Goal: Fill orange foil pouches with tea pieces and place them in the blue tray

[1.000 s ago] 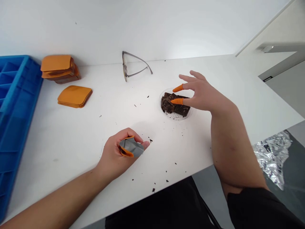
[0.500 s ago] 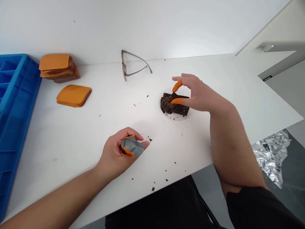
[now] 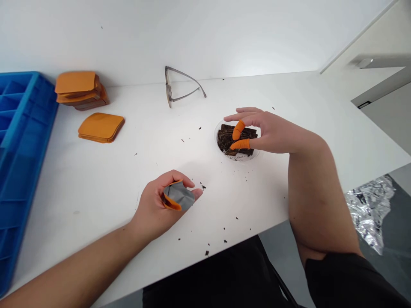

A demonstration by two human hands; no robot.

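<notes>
My left hand (image 3: 160, 203) is curled round a small orange pouch (image 3: 180, 196) with a grey lining, its mouth gaping. My right hand (image 3: 260, 128) is over a clear round dish (image 3: 221, 155), with orange finger cots on thumb and index finger. Those two fingertips are close together on dark brown, fibrous pressed pieces (image 3: 250, 133) that lie in the dish. The fingers partly cover the pieces, and the other fingers stretch out above.
Orange pouches are piled in a tall stack (image 3: 80, 87) and a low stack (image 3: 101, 127) at the left, beside a blue divided crate (image 3: 38, 124). Eyeglasses (image 3: 186, 85) lie near the wall. Dark crumbs (image 3: 203, 187) dot the white table (image 3: 112, 184). Crumpled foil (image 3: 369, 209) lies lower right.
The right thumb and index finger have come closer together and lower over the dish, and the brown pieces have shifted. The left hand keeps its hold on the pouch.
</notes>
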